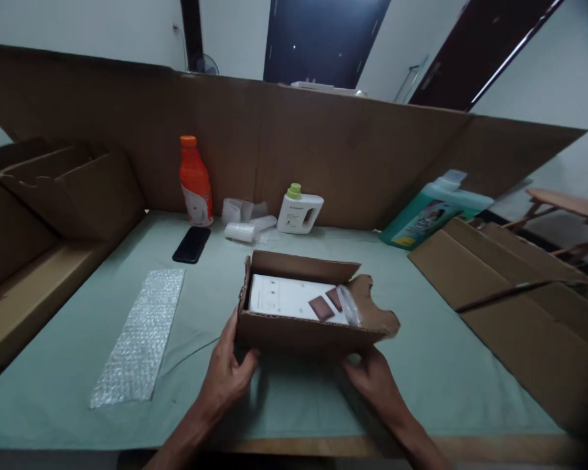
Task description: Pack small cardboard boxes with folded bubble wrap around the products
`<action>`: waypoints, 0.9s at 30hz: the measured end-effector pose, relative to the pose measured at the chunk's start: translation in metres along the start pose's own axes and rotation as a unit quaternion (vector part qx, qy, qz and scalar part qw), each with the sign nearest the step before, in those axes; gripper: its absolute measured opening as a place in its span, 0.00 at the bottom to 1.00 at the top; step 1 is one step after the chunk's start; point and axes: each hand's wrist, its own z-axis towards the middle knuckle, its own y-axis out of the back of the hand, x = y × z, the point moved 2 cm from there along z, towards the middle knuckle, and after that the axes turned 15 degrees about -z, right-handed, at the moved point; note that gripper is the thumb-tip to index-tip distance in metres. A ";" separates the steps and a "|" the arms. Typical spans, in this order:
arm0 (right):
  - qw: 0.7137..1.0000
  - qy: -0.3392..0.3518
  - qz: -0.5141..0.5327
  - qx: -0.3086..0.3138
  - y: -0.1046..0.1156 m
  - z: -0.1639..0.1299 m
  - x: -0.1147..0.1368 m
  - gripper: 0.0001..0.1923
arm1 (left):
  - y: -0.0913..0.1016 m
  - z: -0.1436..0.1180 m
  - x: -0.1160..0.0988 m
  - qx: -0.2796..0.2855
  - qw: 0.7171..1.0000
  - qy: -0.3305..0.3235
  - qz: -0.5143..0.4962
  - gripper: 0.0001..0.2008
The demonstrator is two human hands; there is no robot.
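**A:** What do the two hands have hold of?

**B:** A small open cardboard box [304, 329], lifted a little off the green table cover [323, 405] near the front edge. The left hand [228, 372] grasps its near-left corner, thumb against the wall and fingers curled under. The right hand [372, 378] cups the near-right underside, closed on the base. A grip at both corners keeps the box level, so the contents stay put.

**A:** And inside?

**B:** A white flat package [289, 297] with two dark red patches on it, lying flat on the bottom, and a clear plastic piece [349, 305] at its right end. The right flap [377, 307] is torn and folds outward, which leaves the top open to view.

**A:** What lies around it?

**B:** A strip of bubble wrap [140, 336] to the left, flat on the cover. Farther back, a black phone [191, 245], an orange bottle [195, 181], some rolled white plastic [245, 225] and a white jug with a green cap [300, 210], all ranged along a tall cardboard screen [323, 150]. A teal detergent bottle [428, 215] leans at far right, beside flattened cardboard sheets [509, 294]. More folded cardboard is stacked at far left.
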 end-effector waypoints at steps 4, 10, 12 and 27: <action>0.998 0.051 0.032 -0.007 -0.022 -0.019 0.023 0.19 | 0.032 0.009 -0.011 -0.042 0.999 0.011 -0.005 0.28; 0.981 0.161 0.110 0.006 -0.039 0.011 0.016 0.46 | 0.074 0.013 -0.017 -0.095 0.988 0.004 0.119 0.29; 0.970 0.192 0.147 0.016 -0.041 0.026 0.007 0.59 | 0.077 0.001 -0.012 -0.122 0.981 0.008 0.152 0.33; 0.967 0.039 0.169 -0.186 0.028 0.045 -0.114 0.52 | -0.049 0.025 0.024 0.091 0.994 0.005 0.055 0.39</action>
